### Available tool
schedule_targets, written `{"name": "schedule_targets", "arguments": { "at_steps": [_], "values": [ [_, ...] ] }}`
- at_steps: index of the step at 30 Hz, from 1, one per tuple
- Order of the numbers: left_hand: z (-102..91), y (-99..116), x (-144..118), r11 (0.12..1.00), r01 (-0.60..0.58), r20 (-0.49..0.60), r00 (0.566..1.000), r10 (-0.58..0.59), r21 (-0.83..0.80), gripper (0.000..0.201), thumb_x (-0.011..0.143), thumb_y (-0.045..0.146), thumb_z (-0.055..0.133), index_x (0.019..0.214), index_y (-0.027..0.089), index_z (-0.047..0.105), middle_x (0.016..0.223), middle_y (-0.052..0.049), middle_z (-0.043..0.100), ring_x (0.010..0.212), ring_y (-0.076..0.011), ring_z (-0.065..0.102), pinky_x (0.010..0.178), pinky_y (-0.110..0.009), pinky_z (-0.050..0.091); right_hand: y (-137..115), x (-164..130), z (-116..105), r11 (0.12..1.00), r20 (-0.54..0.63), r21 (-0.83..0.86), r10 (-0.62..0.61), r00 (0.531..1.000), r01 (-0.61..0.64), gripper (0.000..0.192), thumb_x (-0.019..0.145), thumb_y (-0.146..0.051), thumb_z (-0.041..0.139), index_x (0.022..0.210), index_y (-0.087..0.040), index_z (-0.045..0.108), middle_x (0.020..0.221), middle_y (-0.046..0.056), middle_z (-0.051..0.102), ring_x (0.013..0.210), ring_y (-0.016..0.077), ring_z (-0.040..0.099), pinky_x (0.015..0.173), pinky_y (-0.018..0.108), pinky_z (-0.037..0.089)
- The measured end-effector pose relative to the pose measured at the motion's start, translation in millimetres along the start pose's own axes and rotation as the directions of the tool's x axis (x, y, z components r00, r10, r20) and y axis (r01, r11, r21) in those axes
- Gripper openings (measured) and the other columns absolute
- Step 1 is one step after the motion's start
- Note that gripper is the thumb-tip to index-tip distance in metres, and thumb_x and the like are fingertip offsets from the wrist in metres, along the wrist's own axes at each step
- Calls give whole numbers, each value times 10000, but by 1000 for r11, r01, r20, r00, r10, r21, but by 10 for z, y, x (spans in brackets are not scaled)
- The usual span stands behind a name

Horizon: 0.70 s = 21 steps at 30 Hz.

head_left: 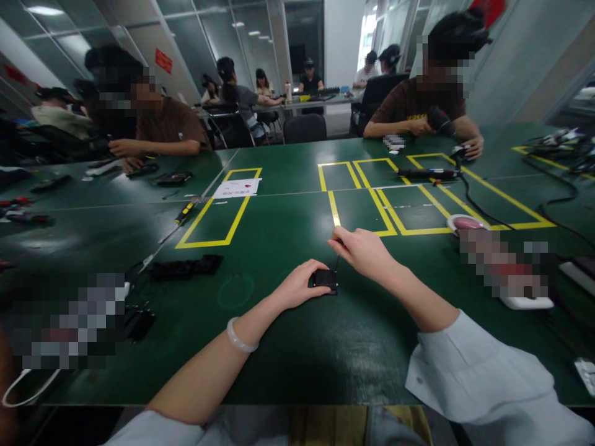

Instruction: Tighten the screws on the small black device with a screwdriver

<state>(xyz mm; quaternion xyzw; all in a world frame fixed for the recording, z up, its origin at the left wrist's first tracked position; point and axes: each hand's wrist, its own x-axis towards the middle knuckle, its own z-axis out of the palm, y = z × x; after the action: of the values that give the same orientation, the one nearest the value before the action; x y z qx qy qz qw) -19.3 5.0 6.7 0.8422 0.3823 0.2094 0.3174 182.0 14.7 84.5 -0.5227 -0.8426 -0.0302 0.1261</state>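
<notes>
Low on the green table (279, 347), a small black square block (326, 280) lies in front of me. My left hand (300, 285) grips its left side between thumb and fingers, steadying it against the tabletop. Above its right edge, my right hand (362, 249) is closed around a thin screwdriver (337, 265). Only the dark shaft shows, standing nearly upright with its lower end at the block's right edge; the handle is hidden in my fingers. Whether the tip sits in a screw is too small to tell.
Yellow tape rectangles (237, 222) mark the table. Black parts (186, 266) lie left, near a yellow-black tool (185, 212). A phone-like white device (527, 302) lies right. A black electric screwdriver (427, 174) with a cable lies far right. Two co-workers sit opposite.
</notes>
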Motion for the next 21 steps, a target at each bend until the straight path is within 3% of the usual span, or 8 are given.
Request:
{"name": "schedule_targets", "arguments": {
  "at_steps": [9,17,21],
  "values": [
    [0,1,1,1000,-13,8,1000,13,-12,386,821,430,671,1121,205,577,1094,-63,605,1016,-227,583,908,-344,449,-27,-53,-107,1000,65,19,-6,998,5,192,960,-241,337,1078,-188,479,766,30,691,641,180,643,533,267,240],
    [10,-18,-2,1000,4,2,1000,-4,-13,399,810,445,677,1119,212,579,1095,-66,609,1018,-238,586,907,-358,452,-43,-35,-119,989,73,-148,23,997,-12,315,990,-398,320,892,-204,547,732,62,704,688,229,679,528,288,201],
    [4,-22,-6,1000,4,5,1000,-4,-13,394,810,440,680,1116,215,578,1106,-63,606,1031,-236,585,907,-349,454,-26,-52,-110,998,69,-63,0,998,5,232,986,-347,348,987,-203,529,750,42,703,689,211,679,519,273,219]
  ]
}}
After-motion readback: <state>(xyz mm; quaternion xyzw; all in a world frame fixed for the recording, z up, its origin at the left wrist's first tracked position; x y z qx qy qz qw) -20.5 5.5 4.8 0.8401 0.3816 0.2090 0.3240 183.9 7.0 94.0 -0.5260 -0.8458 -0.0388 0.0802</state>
